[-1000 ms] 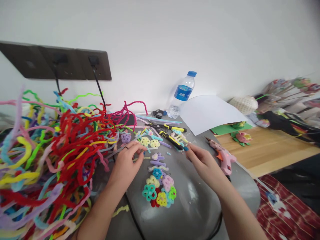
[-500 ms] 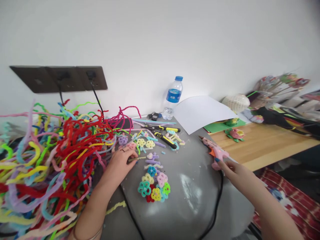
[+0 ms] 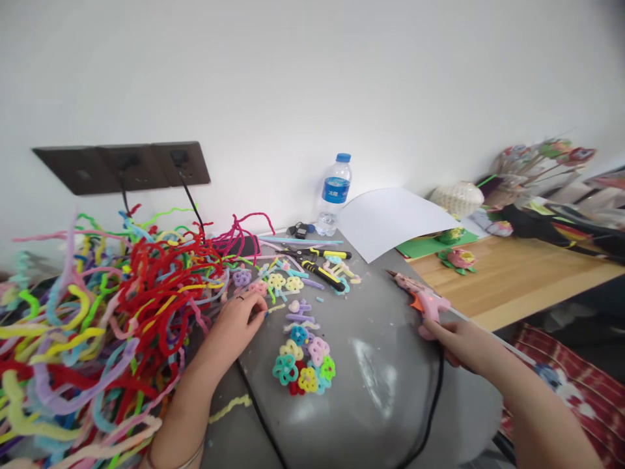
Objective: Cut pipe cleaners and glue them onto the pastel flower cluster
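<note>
My right hand (image 3: pixel 456 342) is closed round the handle of a pink glue gun (image 3: pixel 420 298) at the right edge of the grey table (image 3: pixel 385 378); the gun's nozzle points back and left. My left hand (image 3: pixel 237 320) rests on the table with fingers curled, pinching a short yellow-green pipe-cleaner piece (image 3: pixel 274 309). A cluster of small pipe-cleaner flowers (image 3: pixel 303 361) in teal, yellow, pink and green lies between my hands. More small flowers (image 3: pixel 284 282) lie further back.
A big tangle of coloured pipe cleaners (image 3: pixel 97 326) fills the left. Yellow-and-black pliers (image 3: pixel 322 270), a water bottle (image 3: pixel 333 195) and white paper (image 3: pixel 390 218) sit at the back. A wooden table (image 3: pixel 512 277) with craft flowers stands right. A black cord (image 3: pixel 430 417) trails from the gun.
My right hand left the middle of the table, reached right and closed round the glue gun's handle. My left hand stayed near the small flowers, holding the short piece.
</note>
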`<state>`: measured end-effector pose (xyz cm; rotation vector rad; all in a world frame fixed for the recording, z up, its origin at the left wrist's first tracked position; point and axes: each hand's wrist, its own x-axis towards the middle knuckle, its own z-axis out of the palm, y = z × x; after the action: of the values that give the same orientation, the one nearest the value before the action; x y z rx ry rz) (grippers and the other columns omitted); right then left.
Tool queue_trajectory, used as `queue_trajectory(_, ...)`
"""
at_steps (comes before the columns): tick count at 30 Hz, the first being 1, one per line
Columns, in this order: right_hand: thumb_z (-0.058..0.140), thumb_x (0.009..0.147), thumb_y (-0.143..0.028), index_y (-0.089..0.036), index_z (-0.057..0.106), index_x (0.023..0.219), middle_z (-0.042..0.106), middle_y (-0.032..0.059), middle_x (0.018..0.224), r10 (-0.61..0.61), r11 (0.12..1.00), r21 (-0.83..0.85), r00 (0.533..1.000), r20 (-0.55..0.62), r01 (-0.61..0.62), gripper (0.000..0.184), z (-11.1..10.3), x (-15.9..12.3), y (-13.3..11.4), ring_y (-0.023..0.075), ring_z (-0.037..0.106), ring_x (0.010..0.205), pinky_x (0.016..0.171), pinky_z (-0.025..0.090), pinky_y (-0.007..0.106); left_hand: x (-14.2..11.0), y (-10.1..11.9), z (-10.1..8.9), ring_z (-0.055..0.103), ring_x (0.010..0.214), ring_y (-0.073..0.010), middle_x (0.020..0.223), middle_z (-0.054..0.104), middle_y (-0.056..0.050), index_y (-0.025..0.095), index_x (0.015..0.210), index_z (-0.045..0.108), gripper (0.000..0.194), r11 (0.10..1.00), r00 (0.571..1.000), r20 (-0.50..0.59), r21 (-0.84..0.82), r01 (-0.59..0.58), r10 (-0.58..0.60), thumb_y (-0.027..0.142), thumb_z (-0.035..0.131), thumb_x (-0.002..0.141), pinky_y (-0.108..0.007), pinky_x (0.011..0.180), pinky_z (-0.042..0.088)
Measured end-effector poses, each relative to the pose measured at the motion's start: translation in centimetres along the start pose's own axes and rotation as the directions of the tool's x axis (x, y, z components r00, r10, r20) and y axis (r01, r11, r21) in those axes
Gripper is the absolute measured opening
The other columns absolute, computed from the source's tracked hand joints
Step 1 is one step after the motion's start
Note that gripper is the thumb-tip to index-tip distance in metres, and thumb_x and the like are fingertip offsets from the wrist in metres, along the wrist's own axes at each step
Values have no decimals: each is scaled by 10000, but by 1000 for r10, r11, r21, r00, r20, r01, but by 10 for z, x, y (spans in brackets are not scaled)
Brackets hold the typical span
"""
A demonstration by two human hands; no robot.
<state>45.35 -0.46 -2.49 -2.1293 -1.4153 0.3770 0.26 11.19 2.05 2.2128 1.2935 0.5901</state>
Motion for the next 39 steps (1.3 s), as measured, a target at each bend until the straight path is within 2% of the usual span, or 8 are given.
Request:
queue_trajectory(6,645,741,-718,-259,651,399,473,52,289,245,969,-62,961,128,-238,572,0,4,-1,233,497,301,367,328,342,2,0,-1,700,708,-203,826,761,-14,224,882,659,133,996,998,-67,-90,-18,12,135,574,831,-318,718,498)
queue_trajectory(13,607,692,-676,-232,708,563,657,72,516,282,957,65,959,8,-282,473,-3,-10,-16,264,614,528,495,430,354,3,0,-1,704,743,-188,976,791,-56,215,1004,663,175,983,977,-212,-170,-66,28,210,544,876,-304,693,542)
queue_trajectory(16,628,712,-639,-232,683,644,662,53,559,271,936,263,956,-112,-234,416,2,-25,-29,234,599,546,506,436,333,3,2,-1,690,730,-180,921,776,-44,216,975,670,165,979,966,-256,-187,-87,37,210,542,872,-297,698,546)
queue_trajectory(20,737,734,-602,-236,665,832,738,44,744,222,811,577,963,-154,-95,385,14,-45,-56,209,633,613,567,502,325,4,7,-2,673,719,-166,889,749,-27,219,918,677,155,974,957,-286,-200,-108,47,181,543,851,-286,706,542)
queue_trajectory(22,801,732,-604,-234,640,903,759,54,806,188,682,726,980,-59,-87,438,20,-54,-73,189,626,590,543,495,310,4,9,-3,666,717,-161,888,742,-23,219,898,677,149,972,955,-293,-205,-110,46,171,547,845,-285,716,541)
queue_trajectory(25,813,768,-617,-202,646,1023,662,-4,653,141,564,808,984,107,-169,514,28,-65,-97,109,446,442,444,358,259,3,12,-4,662,718,-157,888,743,-19,219,916,682,166,971,954,-297,-216,-103,35,161,547,839,-275,711,536)
queue_trajectory(29,712,875,-634,-168,664,1012,433,-80,483,0,561,810,978,207,-171,488,40,-75,-120,91,316,435,467,232,259,3,13,-4,663,669,-148,869,762,-17,218,927,672,132,967,960,-279,-244,-77,6,194,564,855,-250,635,522)
queue_trajectory(39,509,960,-722,-181,624,867,496,-46,470,-229,723,687,913,338,-73,561,58,-77,-137,106,347,453,506,299,267,2,18,-4,691,700,-155,894,784,-25,217,853,649,57,948,964,-264,-313,-56,-30,220,596,831,-274,704,557)
